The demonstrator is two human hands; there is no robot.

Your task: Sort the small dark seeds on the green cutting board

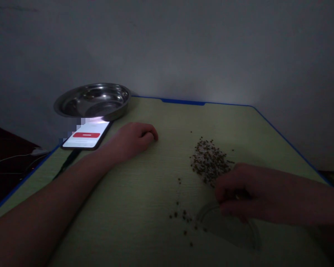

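A dim room, probably in a home, is suggested by the blue-edged table (144, 185) set against a plain wall (167, 48), by the steel basin (96, 100) and lit phone (86, 141) placed at its left, and by cables (39, 151) strewn beyond its left edge

Steel bowl (100, 97) at the far-left corner of the table (156, 111), shiny inside. Phone (83, 141) just in front of it, screen lit white with a red bar, part pixelated. Table top pale yellow-green, blue trim (183, 102) on the edge, thicker for a stretch at the back. Grey wall (183, 48) behind. Thin pale cables (13, 157) off the left side, dark red patch (2, 141) there too
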